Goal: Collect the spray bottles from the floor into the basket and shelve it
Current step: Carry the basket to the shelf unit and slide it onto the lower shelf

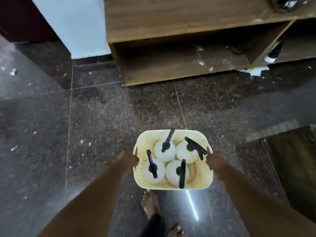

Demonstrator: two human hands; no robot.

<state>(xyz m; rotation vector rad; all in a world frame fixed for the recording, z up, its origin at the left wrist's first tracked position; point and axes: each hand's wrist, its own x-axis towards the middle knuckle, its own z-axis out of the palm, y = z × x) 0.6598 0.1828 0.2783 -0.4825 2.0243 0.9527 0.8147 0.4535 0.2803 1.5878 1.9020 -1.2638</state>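
Observation:
A cream plastic basket (201,183) is held above the dark floor, low in the middle of the view. Inside stand several white spray bottles (164,153) with black trigger heads, all upright. My left hand (127,159) grips the basket's left rim and my right hand (215,161) grips its right rim. A low wooden shelf unit (171,72) stands ahead, its bottom compartment open and facing me.
Dark speckled floor tiles (102,117) with white debris lie between me and the shelf. A white wall corner (77,31) rises at left. A brown mat (294,159) lies at right. Papers (254,70) and a shoe (273,52) sit by the shelf's right compartment. My bare foot (150,204) is below the basket.

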